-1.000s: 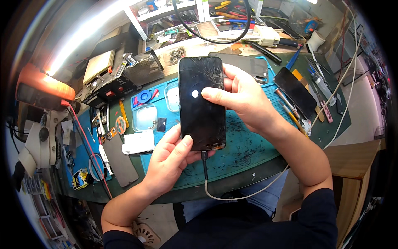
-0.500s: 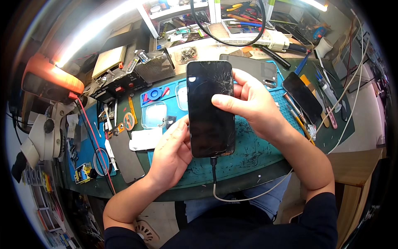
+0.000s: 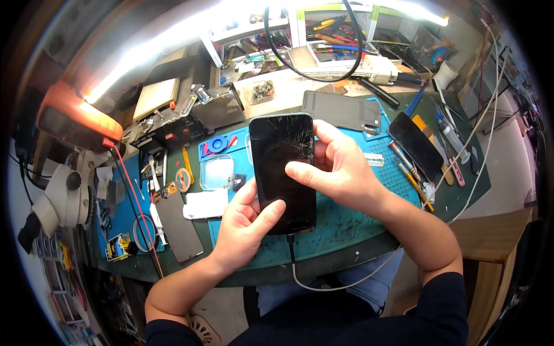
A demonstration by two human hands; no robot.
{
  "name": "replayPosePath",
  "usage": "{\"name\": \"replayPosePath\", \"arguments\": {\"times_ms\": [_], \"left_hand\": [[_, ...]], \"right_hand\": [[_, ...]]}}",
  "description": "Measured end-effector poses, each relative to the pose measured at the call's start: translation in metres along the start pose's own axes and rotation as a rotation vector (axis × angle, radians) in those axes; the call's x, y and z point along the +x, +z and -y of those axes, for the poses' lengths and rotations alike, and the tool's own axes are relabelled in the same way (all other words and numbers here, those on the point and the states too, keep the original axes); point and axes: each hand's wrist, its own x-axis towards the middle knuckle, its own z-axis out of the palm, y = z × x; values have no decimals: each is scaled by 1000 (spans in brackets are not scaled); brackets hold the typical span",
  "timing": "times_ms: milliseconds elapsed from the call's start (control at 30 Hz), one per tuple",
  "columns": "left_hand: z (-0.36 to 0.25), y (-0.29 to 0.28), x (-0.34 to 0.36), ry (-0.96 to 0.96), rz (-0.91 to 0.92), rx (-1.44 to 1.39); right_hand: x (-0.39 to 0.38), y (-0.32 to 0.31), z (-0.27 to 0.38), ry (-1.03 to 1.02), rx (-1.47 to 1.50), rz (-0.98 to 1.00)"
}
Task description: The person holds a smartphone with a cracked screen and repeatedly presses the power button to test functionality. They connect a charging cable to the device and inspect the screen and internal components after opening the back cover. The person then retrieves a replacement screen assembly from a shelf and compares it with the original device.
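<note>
A black smartphone (image 3: 276, 139) with a cracked upper right screen corner is upright in my hands, its screen dark. My left hand (image 3: 248, 225) grips its lower left side, thumb pressed on the glass. My right hand (image 3: 337, 170) wraps round the right side, thumb resting on the middle of the screen. A cable with a black plug (image 3: 291, 249) runs from the phone's bottom edge. Beneath lies a blue work mat (image 3: 355, 222), with a clear plastic container (image 3: 215, 172) and a white rectangular item (image 3: 203, 205) left of my hands.
An orange meter (image 3: 72, 118), microscope stand (image 3: 63, 202) and black metal device (image 3: 173, 130) line the left. Another dark phone (image 3: 412, 144), a grey panel (image 3: 340, 109) and several hand tools (image 3: 456, 144) lie at the back and right. A black cable loop (image 3: 314, 72) hangs above.
The phone and my hands have shifted lower in the picture. The white spot on the screen is no longer visible. My left thumb lifted to the phone's edge, then returned onto the glass.
</note>
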Motion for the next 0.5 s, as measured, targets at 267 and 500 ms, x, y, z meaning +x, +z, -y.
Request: {"name": "replayPosePath", "arguments": {"times_ms": [267, 500], "left_hand": [[0, 0, 0, 25, 0, 33], [-3, 3, -1, 13, -8, 17]], "right_hand": [[1, -2, 3, 3, -23, 3], [1, -1, 5, 2, -11, 24]]}}
